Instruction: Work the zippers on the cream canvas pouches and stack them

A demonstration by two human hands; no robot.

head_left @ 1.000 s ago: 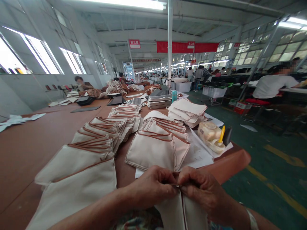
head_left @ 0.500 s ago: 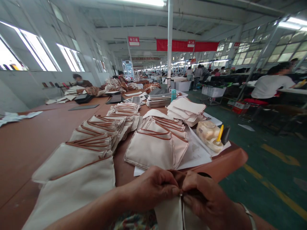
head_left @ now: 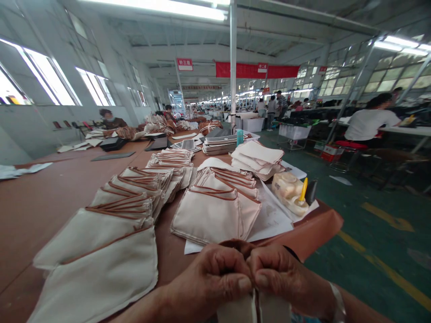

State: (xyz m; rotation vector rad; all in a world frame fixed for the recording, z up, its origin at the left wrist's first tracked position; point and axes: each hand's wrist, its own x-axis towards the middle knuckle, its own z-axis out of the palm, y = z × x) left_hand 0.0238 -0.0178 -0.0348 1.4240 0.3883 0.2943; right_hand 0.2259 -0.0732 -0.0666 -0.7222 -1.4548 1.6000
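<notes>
My left hand [head_left: 218,280] and my right hand [head_left: 281,278] meet at the table's front edge, thumbs side by side. Both pinch a cream fabric piece with brown trim [head_left: 237,309], one hand on each side of its seam. Its pale lower part hangs below my thumbs, and a brown edge shows behind my knuckles. The spot where the fingertips grip is hidden. Just beyond my hands lies a fanned stack of cream pieces with brown edging [head_left: 205,211]. To the left spreads a longer row of similar pieces [head_left: 111,264].
On the brown-covered table [head_left: 77,179], a pale glue container [head_left: 286,186] with a yellow-handled tool [head_left: 303,190] stands at the right on white paper [head_left: 272,220]. Farther back are another cream stack [head_left: 257,154] and a teal bottle [head_left: 239,137]. A person in white [head_left: 368,121] sits at right.
My hands have come closer together, with the thumbs now side by side over the seam. The right hand has turned so that its knuckles face up. The view has shifted slightly.
</notes>
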